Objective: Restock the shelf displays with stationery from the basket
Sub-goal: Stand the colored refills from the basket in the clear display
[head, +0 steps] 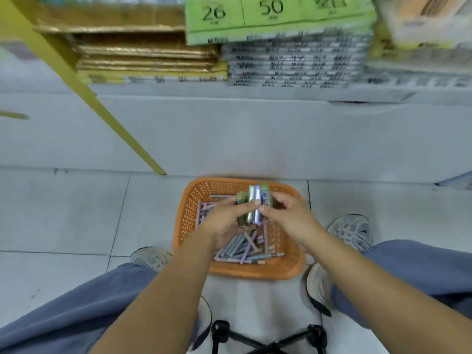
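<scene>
Several slim pastel pens (251, 204), their barrels green, silver and lilac, stand bunched upright above the orange plastic lattice basket (189, 215), which sits on the pale tiled floor (63, 213) between the person's shoes. The left hand (224, 223) curls its fingers and thumb round the lower half of the bunch, while the right hand (288, 215) pinches its side between thumb and forefinger. Such pens are probably light and stiff, with smooth round plastic barrels that may slide against one another. A wrap round the middle of the bunch, with the ends squared, looks safer than a hold near the tips. More loose pens in pink, blue and lilac (245, 249) lie criss-crossed on the basket's bottom. Its perforated walls look rigid, with a thick rolled rim. Beyond it rises the plain white shelf base (229, 129), which carries glossy gold flat packs (145, 54) and a stack of thin grey-white wrapped packs (293, 65), all blurred.
</scene>
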